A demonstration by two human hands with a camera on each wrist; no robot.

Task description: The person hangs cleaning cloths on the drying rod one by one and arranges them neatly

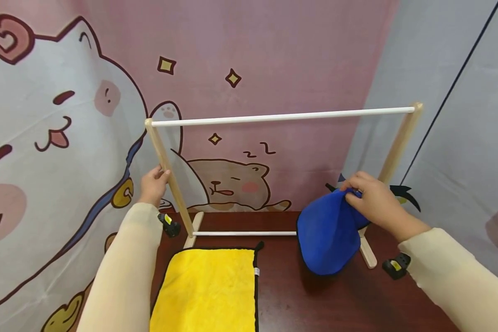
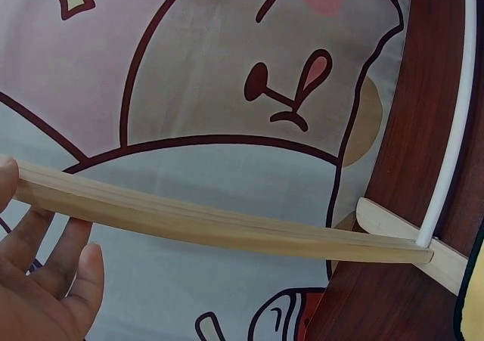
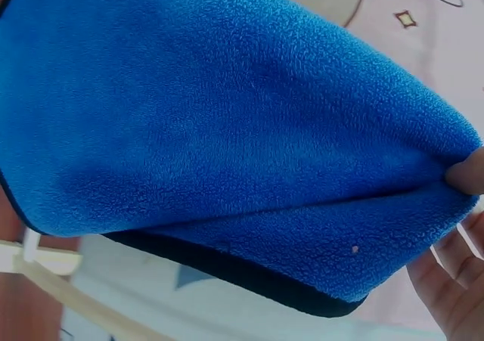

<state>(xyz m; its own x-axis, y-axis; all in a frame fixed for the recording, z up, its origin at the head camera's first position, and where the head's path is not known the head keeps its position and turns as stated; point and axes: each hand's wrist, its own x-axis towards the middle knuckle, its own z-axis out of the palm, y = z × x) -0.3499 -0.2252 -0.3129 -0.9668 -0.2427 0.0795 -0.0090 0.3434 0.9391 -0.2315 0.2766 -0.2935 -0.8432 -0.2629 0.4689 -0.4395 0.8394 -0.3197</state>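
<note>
A small rack with wooden posts and a white top rail stands on the table. My left hand holds its left post partway up; in the left wrist view thumb and fingers lie on either side of the wood. To the right, my right hand pinches a blue towel with dark edging, which hangs below the top rail in front of the right post. The plush towel fills much of the right wrist view, gathered into a fold at the thumb.
A yellow towel with black edging lies flat on the dark red table, in front of the rack's left foot. A white lower rail joins the feet. A cartoon-printed curtain hangs behind.
</note>
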